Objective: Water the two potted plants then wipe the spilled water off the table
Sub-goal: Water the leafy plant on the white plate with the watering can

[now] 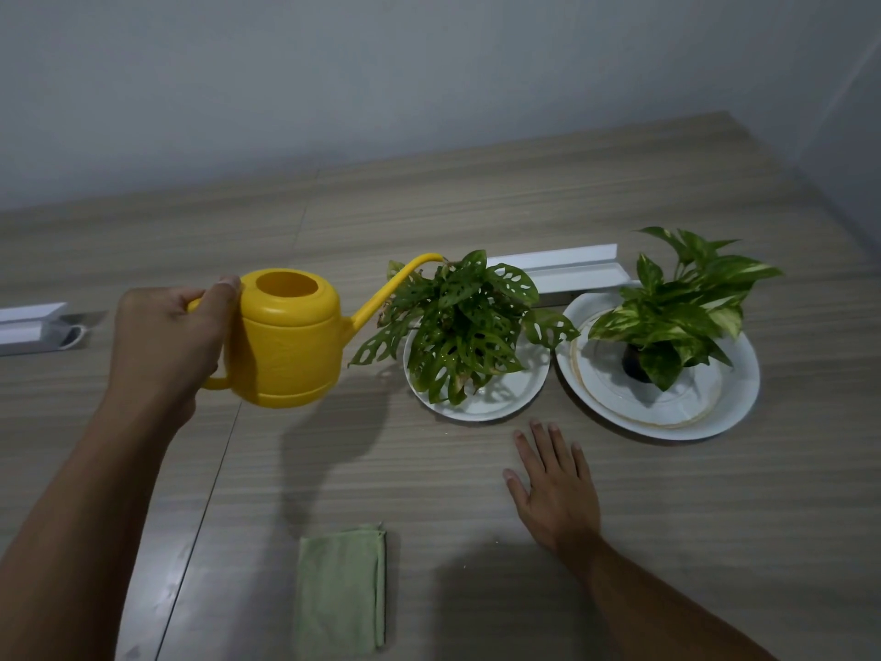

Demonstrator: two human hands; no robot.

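My left hand (167, 345) grips the handle of a yellow watering can (286, 341), held above the table with its thin spout reaching over the holey-leaved plant (462, 326). That plant stands on a white plate (519, 393). To its right a variegated plant (677, 317) in a dark pot sits on a larger white plate (734, 403). My right hand (553, 489) lies flat and open on the table just in front of the two plates. A folded green cloth (341, 593) lies on the table near me.
The wooden table (476, 207) runs back to a grey wall. A white cable tray (567, 271) lies behind the plants, and another white one (33, 322) sits at the far left edge. A seam in the tabletop runs down beside the cloth.
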